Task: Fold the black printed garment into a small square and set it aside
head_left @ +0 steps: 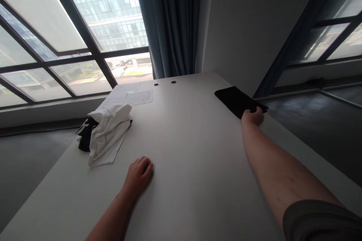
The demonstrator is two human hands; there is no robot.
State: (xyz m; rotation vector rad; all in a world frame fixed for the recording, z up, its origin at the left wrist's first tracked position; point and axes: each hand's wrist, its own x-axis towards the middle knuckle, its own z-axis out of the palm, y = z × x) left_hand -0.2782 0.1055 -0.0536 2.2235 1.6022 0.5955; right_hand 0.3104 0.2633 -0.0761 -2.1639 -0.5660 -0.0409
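Note:
My right hand [253,116] reaches far over the white table [186,147] and rests on the near edge of a folded black cloth [236,99] lying flat at the table's right side; its fingers curl onto the cloth. My left hand [139,175] lies palm down on the bare tabletop, fingers loosely together, holding nothing. Just beyond and to the left of it sits a crumpled pile of white garments [109,133] with a black garment [85,135] under it.
Printed paper sheets [131,96] lie behind the pile near the table's far edge, beside two round cable holes [164,83]. Large windows, a blue curtain [169,22] and a white wall stand behind. Dark floor surrounds the table on both sides.

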